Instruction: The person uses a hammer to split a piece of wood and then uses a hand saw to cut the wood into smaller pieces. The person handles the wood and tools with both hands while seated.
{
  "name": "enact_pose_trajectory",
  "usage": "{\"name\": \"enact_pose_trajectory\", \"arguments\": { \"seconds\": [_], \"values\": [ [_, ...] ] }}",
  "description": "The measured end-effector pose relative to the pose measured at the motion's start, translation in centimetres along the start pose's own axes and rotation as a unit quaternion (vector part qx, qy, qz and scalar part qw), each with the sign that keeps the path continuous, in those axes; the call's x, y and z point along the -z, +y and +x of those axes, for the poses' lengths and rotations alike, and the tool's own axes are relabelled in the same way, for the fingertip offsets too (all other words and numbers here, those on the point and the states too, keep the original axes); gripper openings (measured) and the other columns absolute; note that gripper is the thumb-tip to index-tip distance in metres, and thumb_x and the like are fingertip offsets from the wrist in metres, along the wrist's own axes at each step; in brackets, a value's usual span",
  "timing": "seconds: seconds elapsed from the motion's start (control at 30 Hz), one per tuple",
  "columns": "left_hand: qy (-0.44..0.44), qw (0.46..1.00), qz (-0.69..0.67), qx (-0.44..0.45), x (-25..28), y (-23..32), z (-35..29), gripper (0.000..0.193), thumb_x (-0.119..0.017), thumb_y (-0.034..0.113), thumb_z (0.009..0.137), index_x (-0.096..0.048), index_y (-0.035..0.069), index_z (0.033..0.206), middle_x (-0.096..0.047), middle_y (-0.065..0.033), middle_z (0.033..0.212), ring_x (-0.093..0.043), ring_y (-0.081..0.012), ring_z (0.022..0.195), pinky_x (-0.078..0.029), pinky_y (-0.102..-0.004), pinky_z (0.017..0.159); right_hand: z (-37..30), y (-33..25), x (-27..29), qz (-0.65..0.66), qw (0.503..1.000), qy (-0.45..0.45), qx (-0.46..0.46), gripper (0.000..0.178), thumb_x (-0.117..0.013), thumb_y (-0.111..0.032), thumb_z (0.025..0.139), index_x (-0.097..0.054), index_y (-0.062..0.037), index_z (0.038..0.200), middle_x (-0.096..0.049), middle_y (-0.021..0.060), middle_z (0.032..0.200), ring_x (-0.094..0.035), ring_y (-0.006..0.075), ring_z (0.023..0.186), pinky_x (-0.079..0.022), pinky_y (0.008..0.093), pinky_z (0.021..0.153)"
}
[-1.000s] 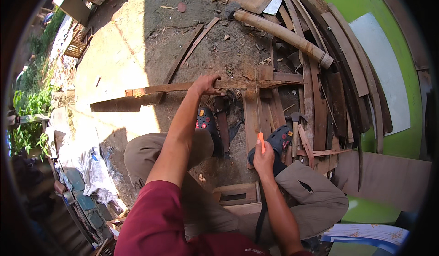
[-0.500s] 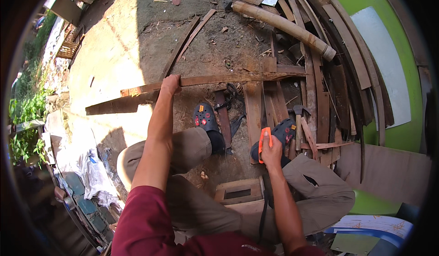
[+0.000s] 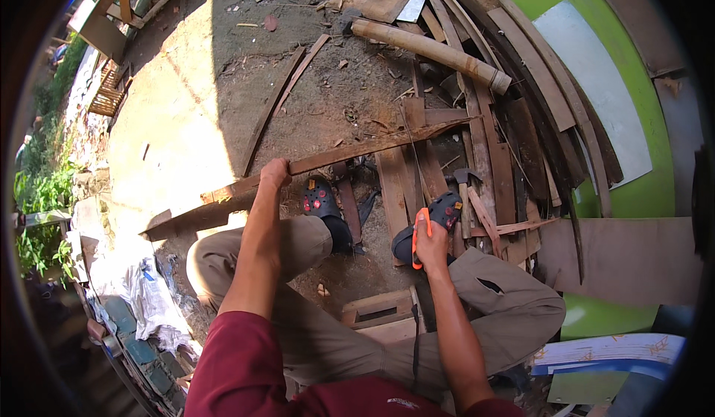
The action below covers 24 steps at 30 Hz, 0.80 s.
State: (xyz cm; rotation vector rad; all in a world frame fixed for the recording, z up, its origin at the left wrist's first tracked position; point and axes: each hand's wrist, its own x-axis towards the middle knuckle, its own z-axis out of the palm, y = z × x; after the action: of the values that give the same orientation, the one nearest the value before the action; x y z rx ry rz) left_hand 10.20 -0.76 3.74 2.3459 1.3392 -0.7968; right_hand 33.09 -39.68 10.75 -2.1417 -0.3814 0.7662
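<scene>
My left hand is wrapped round a long, narrow wooden plank, which slants from the lower left up to the scrap wood on the right. In my right hand is the orange handle of a hand saw. Its thin blade points away from me and crosses the plank near the far end; whether the teeth touch the wood I cannot tell. Under that crossing lie short boards on the ground. My right foot, in a dark clog, rests beside the saw handle, and the left clog stands near my left hand.
A hammer lies right of my right foot. Heaped boards and a bamboo pole fill the right side, by a green panel. A small wooden frame sits between my legs. White plastic sheeting lies left.
The near-left end of the plank has swung down toward me with my left hand, so it slants more. The saw blade leans further left. The whole view has shifted slightly.
</scene>
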Motion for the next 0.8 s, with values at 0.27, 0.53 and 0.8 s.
{"name": "enact_pose_trajectory", "arguments": {
  "seconds": [0.27, 0.53, 0.8],
  "values": [
    [0.065, 0.996, 0.053, -0.015, -1.8, 2.5, 1.8, 0.033, -0.07, 0.016, 0.079, -0.069, 0.012, 0.111, -0.072, -0.0174, 0.111, -0.068, -0.0364, 0.109, -0.056, -0.0474, 0.091, -1.0, -1.9, 0.9, -0.025, 0.998, 0.017, 0.056, 0.049, -0.06, -0.039, 0.101, -0.056, 0.0022, 0.074, -0.056, 0.0228, 0.065, -0.06, 0.0407, 0.064, -0.043, 0.0492, 0.061],
    [0.145, 0.988, -0.025, -0.051, 1.8, 7.2, -1.4, 0.031, -0.07, 0.015, 0.076, -0.068, 0.011, 0.107, -0.073, -0.0183, 0.101, -0.071, -0.0381, 0.097, -0.057, -0.0489, 0.081, -0.7, -2.8, 1.6, -0.008, 0.992, 0.025, 0.121, 0.047, -0.06, -0.038, 0.101, -0.057, 0.0011, 0.075, -0.057, 0.021, 0.065, -0.059, 0.038, 0.062, -0.043, 0.0465, 0.06],
    [0.168, 0.985, 0.026, 0.0, 1.2, 6.3, 3.2, 0.043, -0.076, 0.027, 0.079, -0.064, 0.011, 0.117, -0.071, -0.0187, 0.109, -0.069, -0.0369, 0.104, -0.054, -0.0555, 0.088, 4.5, -4.2, 1.7, -0.035, 0.994, -0.048, 0.088, 0.039, -0.063, -0.033, 0.099, -0.065, 0.004, 0.088, -0.064, 0.021, 0.075, -0.063, 0.0367, 0.074, -0.048, 0.045, 0.066]
  ]
}}
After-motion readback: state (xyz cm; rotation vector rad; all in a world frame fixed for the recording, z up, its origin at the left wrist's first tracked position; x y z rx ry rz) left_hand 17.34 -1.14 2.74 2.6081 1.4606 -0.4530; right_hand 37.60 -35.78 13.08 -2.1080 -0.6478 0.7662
